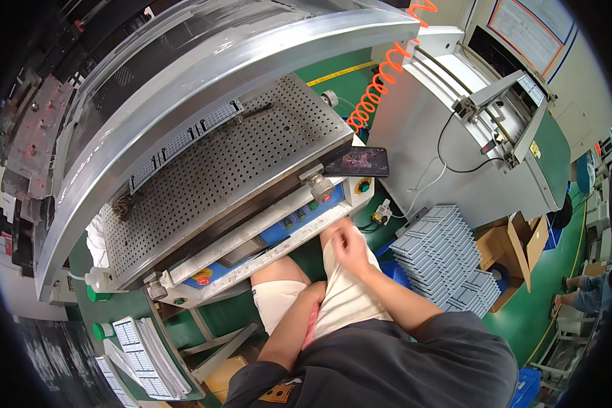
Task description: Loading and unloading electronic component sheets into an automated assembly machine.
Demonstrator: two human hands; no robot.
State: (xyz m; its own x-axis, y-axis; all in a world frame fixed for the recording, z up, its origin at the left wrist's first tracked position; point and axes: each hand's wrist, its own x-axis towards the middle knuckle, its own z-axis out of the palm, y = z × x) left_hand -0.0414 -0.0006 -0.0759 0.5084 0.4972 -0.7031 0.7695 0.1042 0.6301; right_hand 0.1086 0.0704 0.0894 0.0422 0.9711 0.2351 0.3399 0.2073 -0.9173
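My right hand [351,250] is curled closed above my right thigh, with nothing visible in it. My left hand [313,295] rests in my lap against the cream shorts [350,292]; its fingers are mostly hidden. Under my left forearm shows a bit of pink cloth or similar [311,325]. In front of me stands a machine with a perforated metal table [251,149], and neither hand touches it. A white strip with black marks [187,144] appears along the table's far side. A dark phone [357,162] lies at the machine's right corner, its screen lit.
A large metal frame [251,51] hangs over the table. Buttons line a blue control panel [285,224]. An orange coiled hose [382,85] drops at the right. Grey stacked trays [449,258] and an open cardboard box [517,251] stand right; paper stacks [149,357] lie left.
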